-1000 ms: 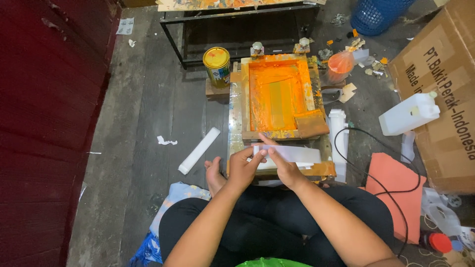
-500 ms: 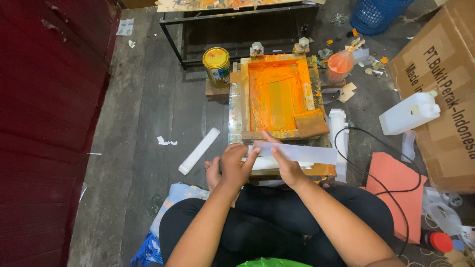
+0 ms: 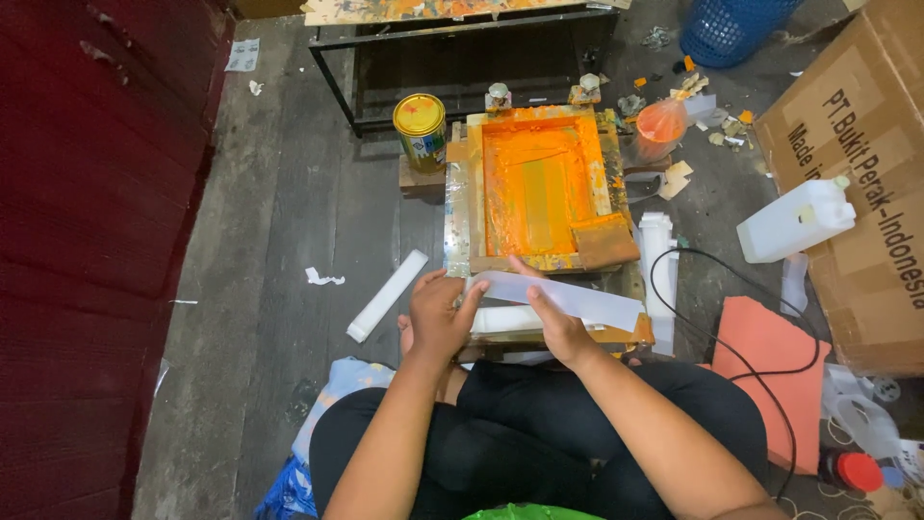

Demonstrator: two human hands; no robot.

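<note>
I sit on the floor before a wooden screen-printing frame (image 3: 460, 207) coated in orange ink. A squeegee (image 3: 604, 241) rests at its near right corner. My left hand (image 3: 438, 318) and my right hand (image 3: 556, 323) together hold a long white strip (image 3: 577, 299) just in front of the frame's near edge. The left hand pinches the strip's left end, the right hand grips it near the middle. Under the strip lies a stack of similar white strips (image 3: 505, 320) on a wooden board.
A yellow-lidded paint can (image 3: 420, 125) stands left of the frame. A white strip (image 3: 387, 295) lies on the floor at left. To the right are a white jug (image 3: 794, 220), a cardboard box (image 3: 866, 144), a black cable (image 3: 731, 289) and an orange pad (image 3: 770, 361).
Both hands have lifted the white strip off the stack and raised it slightly toward the frame; its right end now hangs free.
</note>
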